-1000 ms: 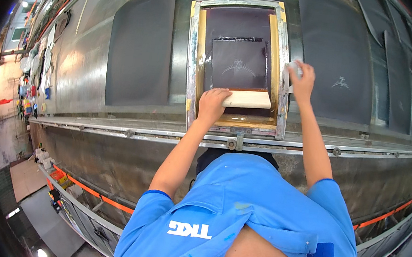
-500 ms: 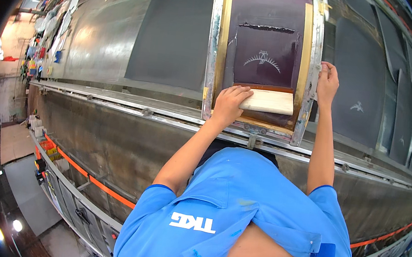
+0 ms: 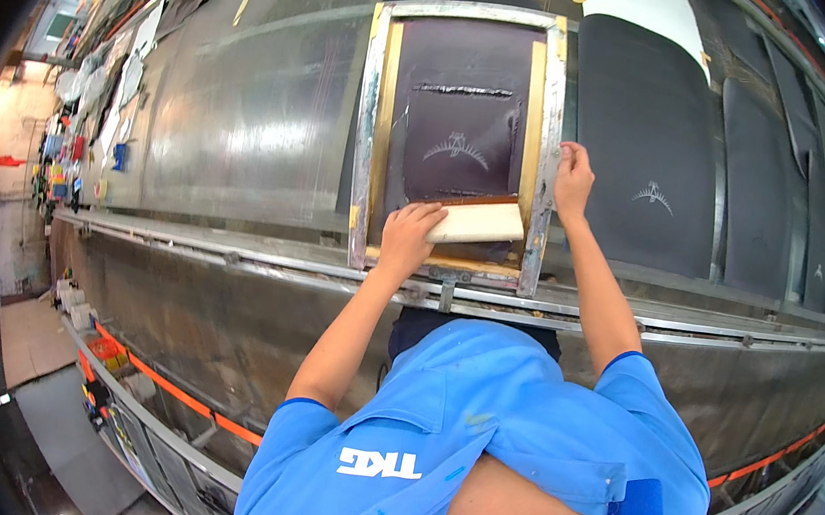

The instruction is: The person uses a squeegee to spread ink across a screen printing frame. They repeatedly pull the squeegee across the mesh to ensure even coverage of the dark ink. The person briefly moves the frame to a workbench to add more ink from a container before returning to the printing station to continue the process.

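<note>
Over steel (image 3: pixel 242 154), our left hand (image 3: pixel 407 237) gripped the squeegee (image 3: pixel 481 224), likely light and stiff, by its end; our right hand (image 3: pixel 573 184) pinched the frame (image 3: pixel 554 91).

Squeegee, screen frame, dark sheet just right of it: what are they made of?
Squeegee handle: pale, matte, likely bare wood; reddish-brown blade, perhaps rubber.
Frame: grey, scuffed, stained, probably metal.
Dark sheet: smooth, matte, no visible weave; coated fabric or plastic, unclear.

Printing screen (image 3: pixel 462 117) and long metal bench (image 3: pixel 245 129) show a workshop
</note>
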`<state>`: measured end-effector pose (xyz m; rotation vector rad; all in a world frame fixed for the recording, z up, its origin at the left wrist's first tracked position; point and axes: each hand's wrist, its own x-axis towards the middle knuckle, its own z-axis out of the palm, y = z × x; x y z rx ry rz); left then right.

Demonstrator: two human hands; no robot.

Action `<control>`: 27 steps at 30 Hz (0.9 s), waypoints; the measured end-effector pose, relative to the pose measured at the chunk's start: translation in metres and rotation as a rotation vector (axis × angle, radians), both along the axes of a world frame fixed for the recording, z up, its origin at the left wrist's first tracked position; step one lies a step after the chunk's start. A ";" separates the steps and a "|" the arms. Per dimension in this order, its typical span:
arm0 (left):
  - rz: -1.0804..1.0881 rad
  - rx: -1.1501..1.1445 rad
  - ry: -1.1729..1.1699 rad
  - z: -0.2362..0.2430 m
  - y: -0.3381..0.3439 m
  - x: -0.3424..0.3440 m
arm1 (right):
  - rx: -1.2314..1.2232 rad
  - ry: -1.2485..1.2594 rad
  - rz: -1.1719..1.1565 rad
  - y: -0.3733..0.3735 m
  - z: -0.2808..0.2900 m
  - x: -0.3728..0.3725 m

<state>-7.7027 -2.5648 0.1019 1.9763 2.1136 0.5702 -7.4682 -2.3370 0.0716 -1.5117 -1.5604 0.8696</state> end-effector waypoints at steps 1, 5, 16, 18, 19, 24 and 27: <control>-0.016 -0.004 0.019 0.000 -0.003 -0.010 | 0.032 -0.003 -0.005 -0.002 -0.008 -0.009; -0.025 -0.013 0.051 -0.003 -0.020 -0.035 | -0.077 -0.047 -0.006 -0.009 -0.007 -0.034; -0.100 -0.042 0.075 -0.014 -0.070 -0.043 | -0.116 -0.125 0.045 -0.010 -0.022 -0.029; -0.050 0.001 0.107 -0.013 -0.037 -0.049 | -0.059 -0.369 0.164 -0.007 -0.012 -0.023; -0.050 0.017 0.117 -0.018 -0.012 -0.057 | 0.013 -0.570 0.207 -0.005 0.005 -0.022; -0.075 -0.007 -0.040 -0.008 0.120 -0.109 | 0.137 -0.517 0.679 0.017 0.075 -0.080; -0.092 -0.038 -0.091 0.009 0.175 -0.126 | 0.134 -0.690 0.783 0.053 0.056 -0.117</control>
